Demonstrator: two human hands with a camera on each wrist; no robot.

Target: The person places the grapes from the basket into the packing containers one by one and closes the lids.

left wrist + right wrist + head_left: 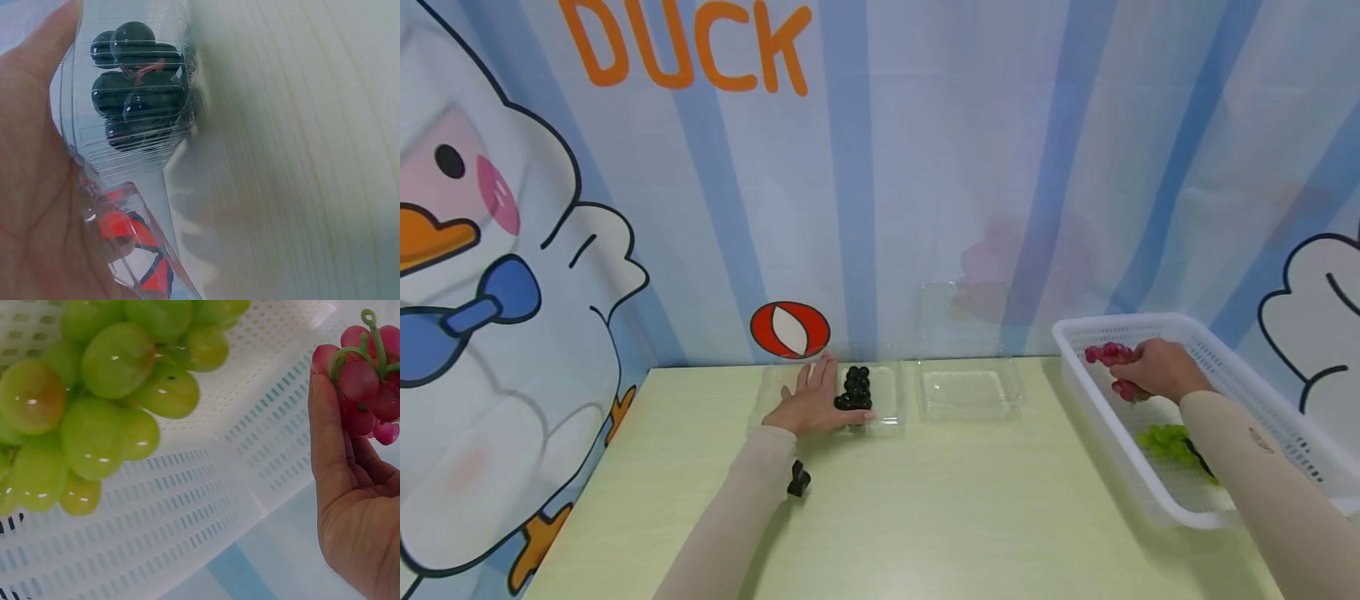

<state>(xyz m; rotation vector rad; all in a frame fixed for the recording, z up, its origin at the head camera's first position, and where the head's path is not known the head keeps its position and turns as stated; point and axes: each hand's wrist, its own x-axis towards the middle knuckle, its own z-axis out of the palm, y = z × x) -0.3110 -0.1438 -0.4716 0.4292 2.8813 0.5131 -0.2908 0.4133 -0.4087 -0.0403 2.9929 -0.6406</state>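
My left hand (808,406) lies with fingers spread against a clear plastic clamshell box (889,398), its thumb stretched along the near side. Inside sits a bunch of black grapes (856,390), pressed close to the ribbed wall in the left wrist view. The box's lid is folded back and lies partly under the hand. Over at the right, my right hand (1170,372) pinches a bunch of red grapes (359,381) by its green stem side, above the far end of a white basket (1116,454). A bunch of green grapes (103,406) rests in that basket.
A second clear clamshell box (968,392) stands with its lid raised between the first box and the basket. Behind the pale wooden table (940,508) hangs a blue striped curtain (910,183) with duck drawings. A small black device (799,479) is at my left wrist.
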